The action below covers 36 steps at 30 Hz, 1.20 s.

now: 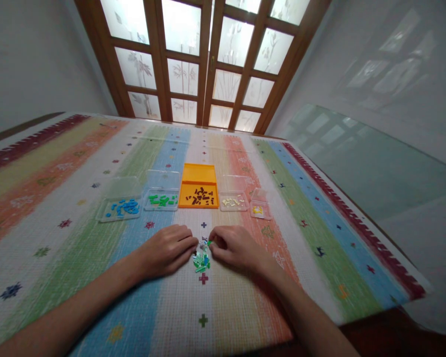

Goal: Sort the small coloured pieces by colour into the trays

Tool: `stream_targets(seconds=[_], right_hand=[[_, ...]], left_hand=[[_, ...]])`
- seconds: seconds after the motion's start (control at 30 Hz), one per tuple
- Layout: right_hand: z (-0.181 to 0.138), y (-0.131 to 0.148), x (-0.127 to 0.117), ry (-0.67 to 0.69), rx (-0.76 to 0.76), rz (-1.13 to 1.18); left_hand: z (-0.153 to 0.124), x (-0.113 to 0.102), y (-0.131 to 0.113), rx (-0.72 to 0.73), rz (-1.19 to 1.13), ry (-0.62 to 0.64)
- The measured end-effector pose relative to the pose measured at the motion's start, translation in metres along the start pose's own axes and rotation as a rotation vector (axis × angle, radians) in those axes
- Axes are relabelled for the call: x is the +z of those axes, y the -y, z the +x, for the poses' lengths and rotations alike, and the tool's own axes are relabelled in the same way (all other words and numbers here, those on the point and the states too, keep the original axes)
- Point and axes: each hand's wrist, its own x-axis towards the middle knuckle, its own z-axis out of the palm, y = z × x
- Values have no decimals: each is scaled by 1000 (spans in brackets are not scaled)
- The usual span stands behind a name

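Note:
A small pile of green and blue plastic pieces [200, 263] lies on the tablecloth between my hands, with a few greyish bits at its far edge. On the left, my left hand [172, 249] rests on the cloth, fingers curled and tips together beside the pile. Whatever those fingertips hold, if anything, is hidden. My right hand [235, 247] is closed in a pinch on the other side, and a tiny green piece [209, 243] shows at its thumb and forefinger. The pieces are too small to tell their exact kind.
Beyond my hands stand open clear boxes in a row: blue pieces [123, 207], green pieces [163, 200], cream pieces [233, 201] and yellow pieces [257, 210]. An orange box [183, 203] in the middle holds dark brown pieces. A striped tablecloth [82, 277] covers the table.

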Motion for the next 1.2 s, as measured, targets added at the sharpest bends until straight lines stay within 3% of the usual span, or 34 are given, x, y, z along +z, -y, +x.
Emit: stream_targets(seconds=[1.2], right_hand=[[-1, -3, 2, -18, -27, -59]], left_hand=[[0, -1, 1, 20, 51, 21]])
